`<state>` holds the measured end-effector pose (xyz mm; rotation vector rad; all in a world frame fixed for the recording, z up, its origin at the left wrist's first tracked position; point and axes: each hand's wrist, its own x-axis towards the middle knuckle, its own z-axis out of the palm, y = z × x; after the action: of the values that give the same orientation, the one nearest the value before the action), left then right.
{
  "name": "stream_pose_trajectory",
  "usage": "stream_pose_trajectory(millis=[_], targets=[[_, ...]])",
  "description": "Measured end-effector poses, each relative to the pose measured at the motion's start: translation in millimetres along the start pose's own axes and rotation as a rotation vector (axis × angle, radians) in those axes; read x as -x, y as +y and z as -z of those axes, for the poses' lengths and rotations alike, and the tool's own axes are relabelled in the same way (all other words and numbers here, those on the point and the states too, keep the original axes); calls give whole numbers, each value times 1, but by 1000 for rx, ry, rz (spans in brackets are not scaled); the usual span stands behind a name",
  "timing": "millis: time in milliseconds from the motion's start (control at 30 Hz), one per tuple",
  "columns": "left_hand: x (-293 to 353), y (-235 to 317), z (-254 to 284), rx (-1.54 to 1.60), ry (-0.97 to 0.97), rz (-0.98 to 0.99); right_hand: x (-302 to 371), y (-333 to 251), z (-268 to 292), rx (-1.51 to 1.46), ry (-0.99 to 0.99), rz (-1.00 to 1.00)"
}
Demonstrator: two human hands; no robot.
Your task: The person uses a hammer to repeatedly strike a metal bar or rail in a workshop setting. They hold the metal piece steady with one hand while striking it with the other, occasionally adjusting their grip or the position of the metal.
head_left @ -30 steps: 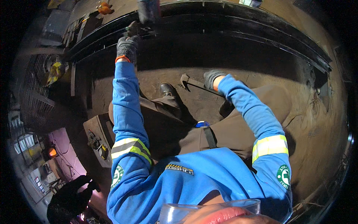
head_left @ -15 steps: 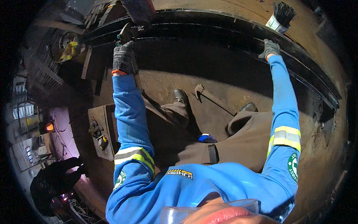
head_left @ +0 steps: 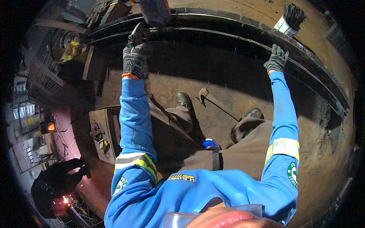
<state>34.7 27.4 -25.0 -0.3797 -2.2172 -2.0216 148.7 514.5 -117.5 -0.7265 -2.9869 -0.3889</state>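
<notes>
My gloved left hand (head_left: 135,60) is closed around a dark metal tool (head_left: 139,33) with small green round ends; its exact kind is unclear. It is held up at the near edge of a long dark steel beam (head_left: 216,30). To the right, my gloved right hand (head_left: 277,59) lies with fingers stretched out on the same beam, holding nothing. Just past the tool, a dark rounded object (head_left: 155,12) sits over the beam, partly cut off by the upper edge of the view.
A hammer (head_left: 217,102) lies on the floor between my boots. Behind the beam stands a white bucket (head_left: 286,26) of dark thin rods. At left are a box (head_left: 108,133) with small tools on top, and a dark-clothed person (head_left: 57,182) crouching by bright sparks.
My left hand and its tool have shifted slightly right. The right hand's fingers have straightened out from their curl over the beam. Sparks near the other person have grown brighter.
</notes>
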Motion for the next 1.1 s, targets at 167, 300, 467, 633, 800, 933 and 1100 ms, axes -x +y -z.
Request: stream_pose_trajectory(millis=[167, 300, 467, 633, 800, 933, 1100], targets=[[-3, 21, -22, -148, 220, 112, 4, 0, 7, 54, -47, -66], [-21, 7, -30, -286, 339, 91, 22, -12, 44, 102, -226, -40], [-22, -28, -70, -684, 265, 35, 82, -44, 87, -153, -275, 388], [4, -38, -125, -580, 96, 65, 189, -61, 134, -387, -391, 580], [31, -10, -166, -585, -146, 68, 219, -58, 112, -458, -573, 440], [55, 38, -188, -577, -352, -125, 204, -58, 88, -347, -583, 396], [69, 29, -211, -515, -343, -345, 195, -59, 48, -296, -682, 362]])
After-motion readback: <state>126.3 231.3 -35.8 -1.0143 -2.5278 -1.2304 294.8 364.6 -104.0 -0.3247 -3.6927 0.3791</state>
